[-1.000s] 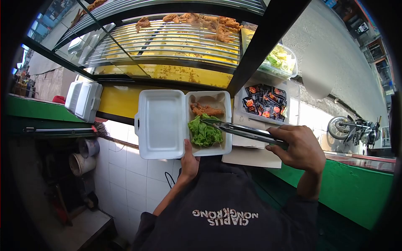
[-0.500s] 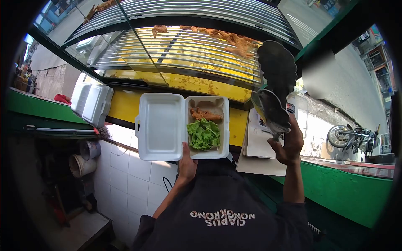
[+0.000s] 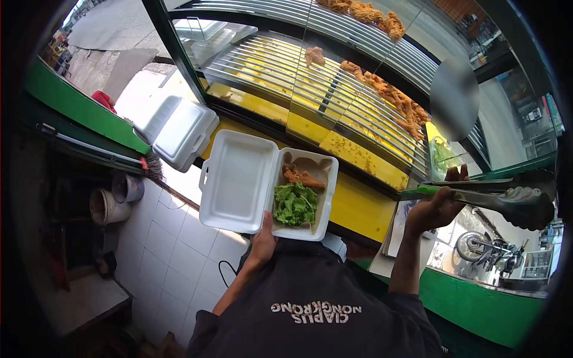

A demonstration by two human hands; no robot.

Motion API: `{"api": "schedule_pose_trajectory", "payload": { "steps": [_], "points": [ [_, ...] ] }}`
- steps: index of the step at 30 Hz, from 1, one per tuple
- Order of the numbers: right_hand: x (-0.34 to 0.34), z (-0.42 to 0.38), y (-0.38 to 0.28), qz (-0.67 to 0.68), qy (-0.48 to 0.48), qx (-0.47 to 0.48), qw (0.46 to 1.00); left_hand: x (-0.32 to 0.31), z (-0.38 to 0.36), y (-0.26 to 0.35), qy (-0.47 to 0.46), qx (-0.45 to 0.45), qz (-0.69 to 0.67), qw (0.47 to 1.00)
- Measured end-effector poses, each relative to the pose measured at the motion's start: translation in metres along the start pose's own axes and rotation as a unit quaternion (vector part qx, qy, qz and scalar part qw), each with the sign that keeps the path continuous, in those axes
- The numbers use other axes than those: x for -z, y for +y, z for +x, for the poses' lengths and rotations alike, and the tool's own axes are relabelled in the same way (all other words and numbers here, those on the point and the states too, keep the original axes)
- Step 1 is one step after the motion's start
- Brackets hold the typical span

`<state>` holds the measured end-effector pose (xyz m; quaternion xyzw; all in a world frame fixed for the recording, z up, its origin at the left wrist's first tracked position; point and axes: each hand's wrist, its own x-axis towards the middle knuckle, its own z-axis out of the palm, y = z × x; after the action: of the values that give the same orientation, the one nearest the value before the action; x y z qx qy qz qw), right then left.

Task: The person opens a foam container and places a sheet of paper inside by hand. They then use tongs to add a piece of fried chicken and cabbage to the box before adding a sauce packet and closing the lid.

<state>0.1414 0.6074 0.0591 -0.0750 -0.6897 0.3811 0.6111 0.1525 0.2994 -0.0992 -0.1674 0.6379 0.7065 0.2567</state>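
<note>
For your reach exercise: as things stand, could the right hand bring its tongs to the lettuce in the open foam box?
Probably yes. The right hand holds the tongs out to the right, away from the foam box. The lid lies flat open, and nothing lies over the lettuce. The left hand grips only the near edge.

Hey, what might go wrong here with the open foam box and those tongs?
The left hand grips the foam box only at its near edge, and the box looks tilted, so the lettuce and fried chicken might slide. The right hand swings the tongs near the glass display case and might knock it.
</note>
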Motion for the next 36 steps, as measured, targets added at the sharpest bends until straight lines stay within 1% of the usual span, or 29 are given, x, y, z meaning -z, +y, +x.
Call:
{"api": "schedule_pose_trajectory", "payload": {
  "steps": [3, 5, 7, 10, 11, 13, 17, 18, 19, 20, 21, 22, 23, 25, 26, 27, 28, 30, 31, 32, 33, 34, 35, 36],
  "points": [
    [-0.021, -0.009, -0.004, 0.028, 0.026, -0.025, 0.999, 0.023, 0.010, 0.002, -0.010, 0.000, 0.006, 1.000],
    [-0.035, -0.012, -0.005, 0.031, 0.016, -0.017, 0.999, 0.035, 0.016, 0.005, -0.017, -0.001, 0.019, 1.000],
    [-0.049, -0.016, -0.008, 0.030, 0.010, -0.012, 0.999, 0.045, 0.019, 0.015, -0.036, 0.046, -0.086, 0.995],
    [-0.073, -0.025, -0.018, 0.044, -0.007, -0.005, 0.999, 0.054, 0.020, 0.024, -0.022, 0.057, -0.097, 0.993],
    [-0.078, -0.026, -0.017, 0.048, -0.020, 0.004, 0.999, 0.055, 0.020, 0.025, -0.022, 0.058, -0.096, 0.993],
    [-0.090, -0.027, -0.020, 0.065, -0.037, 0.018, 0.997, 0.058, 0.021, 0.026, -0.027, 0.019, -0.136, 0.990],
    [-0.114, -0.036, -0.023, 0.122, -0.076, 0.013, 0.990, 0.059, 0.024, 0.026, -0.031, 0.018, -0.110, 0.993],
    [-0.118, -0.037, -0.027, 0.126, -0.090, 0.001, 0.988, 0.056, 0.021, 0.032, -0.033, 0.018, -0.125, 0.991],
    [-0.122, -0.036, -0.027, 0.140, -0.111, 0.015, 0.984, 0.052, 0.018, 0.038, -0.036, 0.018, -0.139, 0.989],
    [-0.128, -0.036, -0.027, 0.170, -0.130, 0.017, 0.977, 0.049, 0.017, 0.042, -0.041, 0.021, -0.134, 0.990],
    [-0.130, -0.037, -0.027, 0.200, -0.149, 0.019, 0.968, 0.045, 0.015, 0.047, -0.054, 0.007, -0.169, 0.984],
    [-0.125, -0.039, -0.033, 0.196, -0.172, -0.029, 0.965, 0.040, 0.014, 0.049, -0.068, -0.005, -0.203, 0.977],
    [-0.126, -0.039, -0.037, 0.219, -0.172, -0.050, 0.959, 0.037, 0.014, 0.048, -0.075, -0.001, -0.197, 0.977],
    [-0.101, -0.048, -0.036, 0.179, -0.232, -0.093, 0.952, 0.030, 0.017, 0.045, -0.061, -0.014, -0.219, 0.974],
    [-0.082, -0.057, -0.030, 0.147, -0.248, -0.100, 0.952, 0.026, 0.018, 0.045, -0.072, -0.007, -0.214, 0.974],
    [-0.062, -0.070, -0.024, 0.114, -0.265, -0.107, 0.951, 0.023, 0.020, 0.045, -0.074, -0.019, -0.216, 0.974],
    [-0.044, -0.083, -0.022, 0.089, -0.258, -0.106, 0.956, 0.020, 0.020, 0.044, -0.074, -0.029, -0.218, 0.973],
    [0.007, -0.118, -0.015, 0.012, -0.271, -0.135, 0.953, 0.019, 0.025, 0.038, -0.081, -0.008, -0.204, 0.976],
    [0.034, -0.137, -0.014, -0.033, -0.269, -0.170, 0.947, 0.017, 0.027, 0.036, -0.078, 0.006, -0.193, 0.978],
    [0.059, -0.159, -0.013, -0.059, -0.248, -0.218, 0.942, 0.008, 0.024, 0.040, -0.058, -0.012, -0.193, 0.979],
    [0.079, -0.171, -0.020, -0.072, -0.234, -0.315, 0.917, 0.005, 0.025, 0.041, -0.062, -0.011, -0.190, 0.980],
    [0.094, -0.183, -0.024, -0.132, -0.226, -0.307, 0.915, 0.004, 0.026, 0.041, -0.073, -0.020, -0.195, 0.978],
    [0.107, -0.188, -0.024, -0.135, -0.222, -0.309, 0.915, 0.003, 0.026, 0.041, -0.084, -0.028, -0.199, 0.976],
    [0.117, -0.191, -0.024, -0.165, -0.236, -0.309, 0.907, 0.005, 0.027, 0.039, -0.087, -0.027, -0.197, 0.976]
  ]
}}
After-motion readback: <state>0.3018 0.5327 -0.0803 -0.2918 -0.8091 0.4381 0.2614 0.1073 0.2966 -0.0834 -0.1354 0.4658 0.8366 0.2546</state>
